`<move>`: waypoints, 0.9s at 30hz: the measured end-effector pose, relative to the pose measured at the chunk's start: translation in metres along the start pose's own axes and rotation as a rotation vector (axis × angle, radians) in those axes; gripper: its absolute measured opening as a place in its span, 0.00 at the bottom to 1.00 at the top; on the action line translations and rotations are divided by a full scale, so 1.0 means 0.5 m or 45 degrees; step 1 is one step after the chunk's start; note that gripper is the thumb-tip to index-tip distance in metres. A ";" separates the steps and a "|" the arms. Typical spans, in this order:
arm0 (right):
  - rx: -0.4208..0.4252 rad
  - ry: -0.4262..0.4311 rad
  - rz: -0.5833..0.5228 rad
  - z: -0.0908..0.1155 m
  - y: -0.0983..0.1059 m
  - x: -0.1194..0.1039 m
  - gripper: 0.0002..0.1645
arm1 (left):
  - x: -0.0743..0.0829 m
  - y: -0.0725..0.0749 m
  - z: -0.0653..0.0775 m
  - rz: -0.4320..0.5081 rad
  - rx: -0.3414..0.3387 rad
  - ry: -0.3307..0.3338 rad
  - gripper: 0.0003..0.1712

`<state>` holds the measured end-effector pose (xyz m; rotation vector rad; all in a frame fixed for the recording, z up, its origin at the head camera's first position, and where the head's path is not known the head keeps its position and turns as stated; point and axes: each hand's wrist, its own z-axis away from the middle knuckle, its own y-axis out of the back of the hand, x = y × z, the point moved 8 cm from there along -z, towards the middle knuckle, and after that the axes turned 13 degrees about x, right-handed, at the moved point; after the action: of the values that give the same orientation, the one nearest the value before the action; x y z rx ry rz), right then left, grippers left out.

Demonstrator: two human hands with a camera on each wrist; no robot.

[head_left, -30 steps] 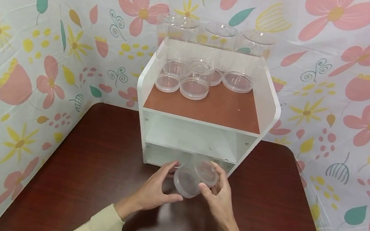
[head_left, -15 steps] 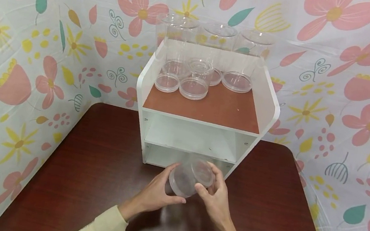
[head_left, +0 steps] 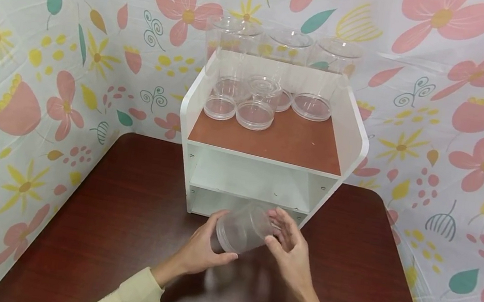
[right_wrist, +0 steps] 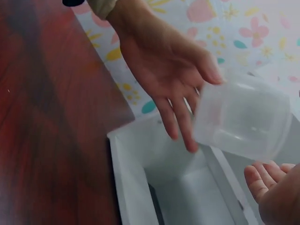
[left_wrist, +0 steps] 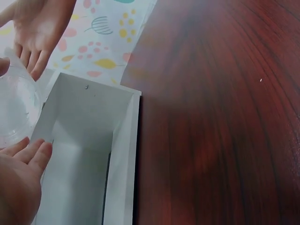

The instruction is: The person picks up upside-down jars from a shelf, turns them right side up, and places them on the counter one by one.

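A clear plastic jar is tilted in the air before the shelf unit. My left hand holds it round its banded left end, thumb in front and fingers behind. My right hand is at the jar's other end, fingers spread loosely by the rim and not wrapped round it. In the right wrist view the jar sits between the left thumb and fingers, while the right hand lies below it with bent, relaxed fingers. The left wrist view shows the jar only partly, cut by the frame edge.
A white shelf unit with a brown top board stands behind the hands on a dark wooden table. Several clear jars, tall ones behind and shorter ones in front, stand on the board. Flowered cloth hangs round the table.
The jar has shifted slightly left and turned into my left hand, which has closed round it. My right hand has loosened from the jar's right end, its fingers opening away.
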<state>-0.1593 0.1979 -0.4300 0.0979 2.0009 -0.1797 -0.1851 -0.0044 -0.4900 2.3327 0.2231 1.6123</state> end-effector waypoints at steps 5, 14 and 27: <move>0.226 0.096 0.021 -0.025 0.050 -0.028 0.28 | 0.000 0.015 0.000 0.077 -0.003 0.024 0.54; 0.715 0.326 0.237 -0.067 0.145 -0.078 0.23 | 0.017 0.047 -0.006 0.145 0.008 0.018 0.55; 0.758 0.326 0.572 -0.129 0.138 -0.130 0.18 | 0.074 0.107 -0.022 0.062 0.069 -0.177 0.56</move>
<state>-0.1788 0.2776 -0.3499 0.9808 2.0583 -0.4844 -0.1844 -0.0425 -0.4362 2.4979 0.1827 1.4752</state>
